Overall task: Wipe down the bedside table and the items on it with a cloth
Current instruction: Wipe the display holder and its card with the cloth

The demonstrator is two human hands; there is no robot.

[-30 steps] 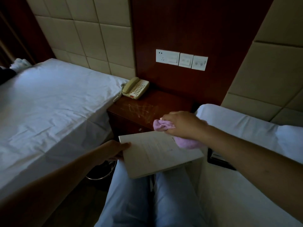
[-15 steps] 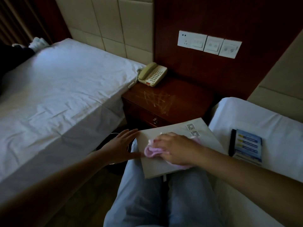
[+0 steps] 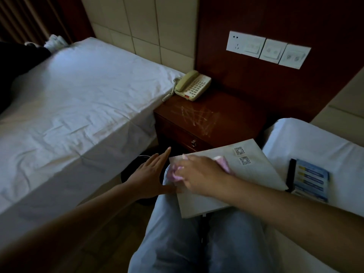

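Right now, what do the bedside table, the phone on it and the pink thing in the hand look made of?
Bedside table: dark red-brown wood or veneer, glossy; its top shows pale streaks.
Phone: cream plastic, smooth, with a coiled cord.
Pink cloth: soft fabric, bunched and crumpled under the right hand; its weave is too blurred to tell.

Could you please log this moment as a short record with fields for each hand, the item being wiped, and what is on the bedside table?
right hand: right hand grips the pink cloth and presses it on the white folder
left hand: left hand open, fingers straight, at the folder's left edge
folder: lies tilted across the person's lap, two QR codes facing up
bedside table: bedside table shows streaky wipe marks
on table: beige telephone at the back left corner
on right bed: blue leaflet
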